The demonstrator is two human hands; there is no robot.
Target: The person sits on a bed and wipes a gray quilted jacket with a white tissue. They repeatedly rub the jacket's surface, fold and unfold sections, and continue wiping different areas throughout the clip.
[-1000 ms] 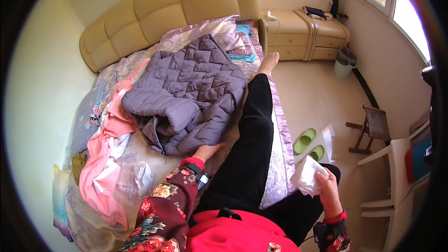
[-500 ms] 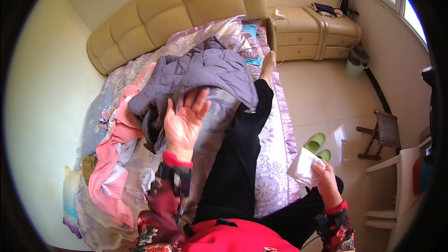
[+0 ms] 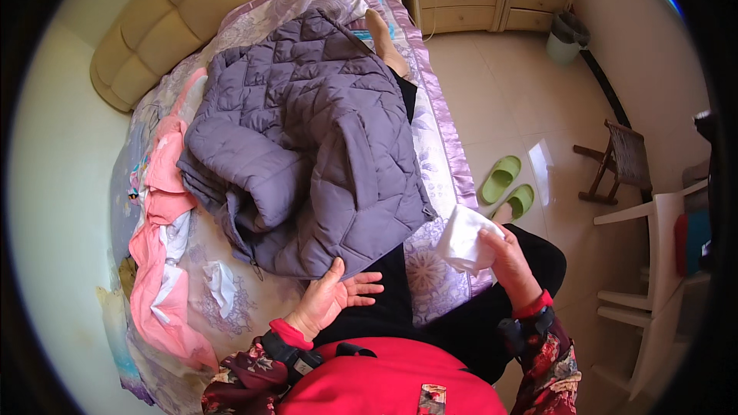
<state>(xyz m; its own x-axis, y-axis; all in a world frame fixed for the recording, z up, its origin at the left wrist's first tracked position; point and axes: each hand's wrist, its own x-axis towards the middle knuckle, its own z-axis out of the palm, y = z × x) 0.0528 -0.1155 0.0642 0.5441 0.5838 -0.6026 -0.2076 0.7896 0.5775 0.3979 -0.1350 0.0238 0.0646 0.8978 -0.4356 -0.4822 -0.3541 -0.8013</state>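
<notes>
A grey-purple quilted padded jacket (image 3: 300,115) lies spread and rumpled on the bed and over part of my outstretched leg. Just below its near edge is my left hand (image 3: 330,303), palm up with fingers apart; the thumb reaches the hem, and I cannot tell whether it presses on it. My right hand (image 3: 511,261) grips a folded white cloth or tissue (image 3: 463,240) between thumb and fingers, held up over the bed's right edge, apart from the jacket.
Pink clothing (image 3: 165,261) and a crumpled white piece (image 3: 221,286) lie on the bed (image 3: 442,138) at left. Right of the bed are green slippers (image 3: 500,179), a wooden folding stool (image 3: 623,157), a white chair (image 3: 661,238) and a bin (image 3: 567,37). Drawers (image 3: 461,0) stand at the back.
The jacket has come nearer and spread over my leg. My left hand has drawn back toward my body, to its near hem. My right hand, still on the white cloth, moved slightly left.
</notes>
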